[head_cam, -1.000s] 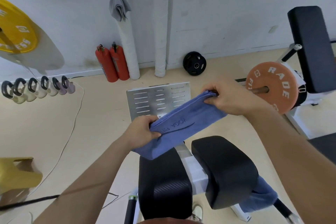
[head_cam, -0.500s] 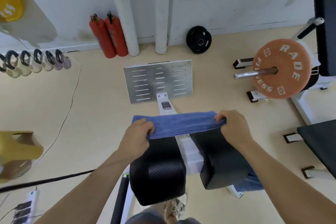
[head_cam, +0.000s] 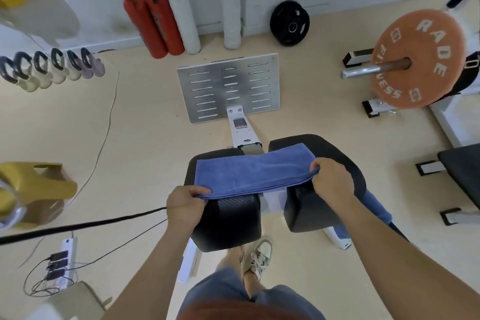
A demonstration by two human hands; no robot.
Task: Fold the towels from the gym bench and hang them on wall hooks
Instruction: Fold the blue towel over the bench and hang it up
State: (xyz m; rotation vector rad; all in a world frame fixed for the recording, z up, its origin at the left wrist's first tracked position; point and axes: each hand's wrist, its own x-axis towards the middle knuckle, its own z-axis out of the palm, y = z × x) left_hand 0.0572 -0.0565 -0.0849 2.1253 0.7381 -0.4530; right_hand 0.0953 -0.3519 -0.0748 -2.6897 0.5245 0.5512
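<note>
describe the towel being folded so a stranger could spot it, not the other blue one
Find the two black bench pads at centre. The towel lies flat as a long strip bridging both pads, its ends pinched by the left hand and right hand. The other blue towel hangs untouched below the right pad.

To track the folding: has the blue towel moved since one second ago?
Yes. The blue towel came down from the air and now lies across the two black bench pads.

Open floor lay left of the two black pads, crossed only by a thin cable and a thick black cord. Ahead, the slotted metal plate and white beam blocked the middle. To the right, the orange weight plate on its bar crowded the passage.
</note>
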